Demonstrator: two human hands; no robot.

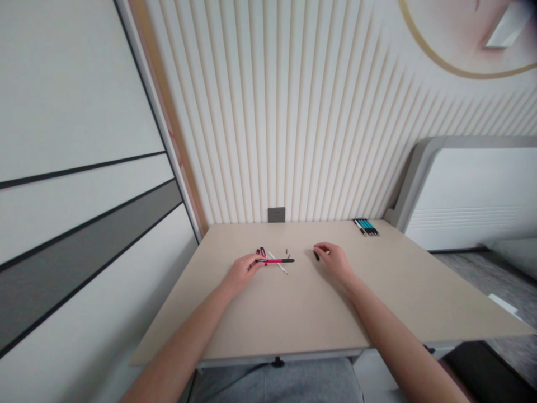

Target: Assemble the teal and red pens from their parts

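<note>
In my left hand (244, 270) is a red and black pen (277, 261), pinched near one end and pointing right across the table. Beneath and behind it lie a thin white stick-like piece (282, 269), partly covered by the pen, and small red and black pieces (262, 251). Two tiny dark pieces (287, 251) rest just beyond the pen. To the right, my right hand (332, 258) has its fingers closed on a small black piece, perhaps a pen cap (316, 256). A gap separates this piece from the pen's tip.
The beige table (289, 319) reaches the ribbed wall, where a dark socket (276, 215) sits. Several teal, black and white pens (367, 226) lie in a row at the back right. A white cabinet (84, 252) stands left, and a white headboard (474, 196) right.
</note>
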